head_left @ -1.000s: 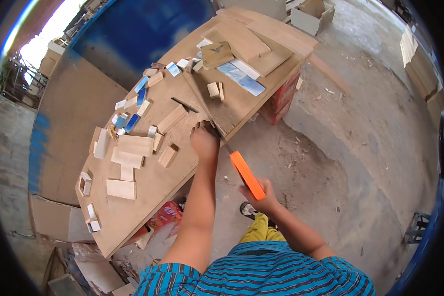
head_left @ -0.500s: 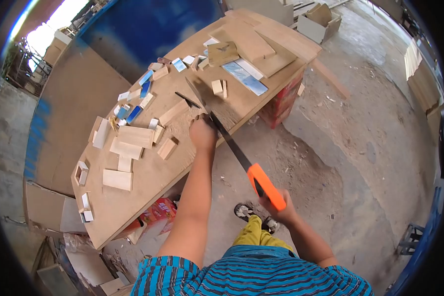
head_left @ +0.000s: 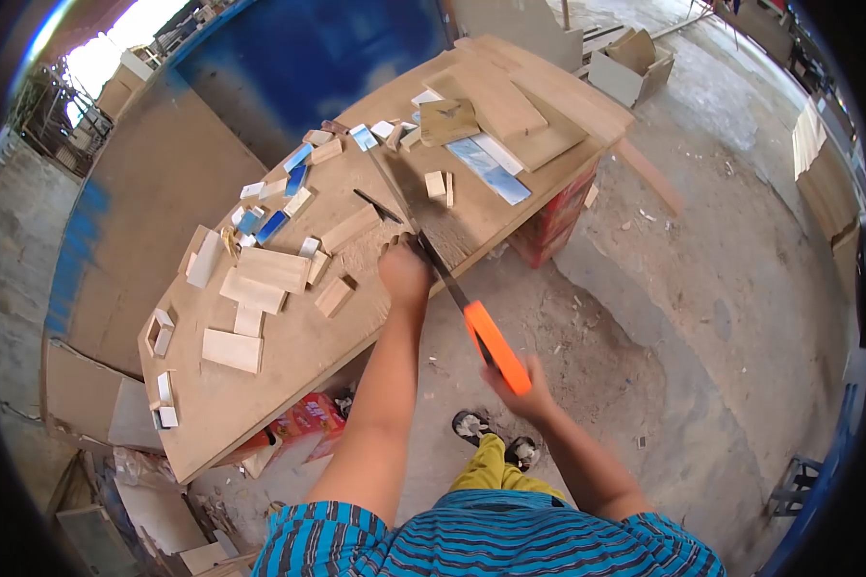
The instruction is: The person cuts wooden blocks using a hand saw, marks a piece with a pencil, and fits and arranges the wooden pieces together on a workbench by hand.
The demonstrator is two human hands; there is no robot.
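My right hand point(head_left: 522, 389) is wrapped around the orange handle of a hand saw point(head_left: 496, 346). Its long dark blade runs up and left across the near edge of the wooden table point(head_left: 289, 385). Close beside the blade, my left hand point(head_left: 404, 266) presses down at that edge with fingers curled; whatever lies under them is hidden. A wood strip point(head_left: 351, 228) and a narrow dark strip point(head_left: 377, 205) lie just beyond my left knuckles. To the right of the blade's far part stand two small wood blocks point(head_left: 437, 185).
Several wood offcuts point(head_left: 272, 268) and blue-painted pieces point(head_left: 272, 226) are scattered over the table's left half. Flat boards point(head_left: 496, 96) are stacked at its far right. Red boxes point(head_left: 556, 216) sit underneath. Debris lies on the concrete floor point(head_left: 587, 317).
My right hand has pushed the saw forward, up and left toward the table. My left hand stays at the table edge. The whole view has shifted slightly.
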